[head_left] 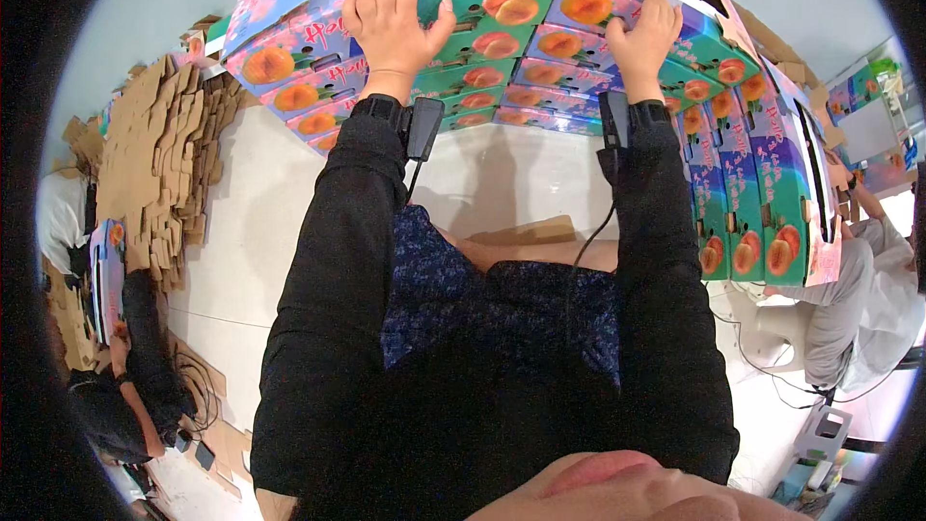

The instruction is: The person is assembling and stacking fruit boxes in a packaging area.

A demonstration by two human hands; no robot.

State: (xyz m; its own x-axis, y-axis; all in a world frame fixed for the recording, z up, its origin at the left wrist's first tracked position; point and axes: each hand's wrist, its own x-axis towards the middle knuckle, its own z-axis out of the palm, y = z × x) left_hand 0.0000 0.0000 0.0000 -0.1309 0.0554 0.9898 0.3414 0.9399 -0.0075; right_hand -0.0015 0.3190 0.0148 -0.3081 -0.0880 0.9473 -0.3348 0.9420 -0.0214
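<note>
I see the left fruit-printed box [473, 14] topping its stack, the left hand [394, 27] spread open at its upper front edge. The right hand [648, 37], also splayed, touches the right fruit-printed box [586, 8] atop the adjoining stack. I can't tell whether these 2 hands bear weight. Flattened cardboard [149, 159] is piled left; a pale-clothed person [834, 338] is far right.

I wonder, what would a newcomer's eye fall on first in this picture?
Probably the bright peach-printed boxes stacked at the top, with the left grip and the right grip on the topmost ones. Next might come the big pile of brown cardboard at the left, then the matching box row at the right.
</note>
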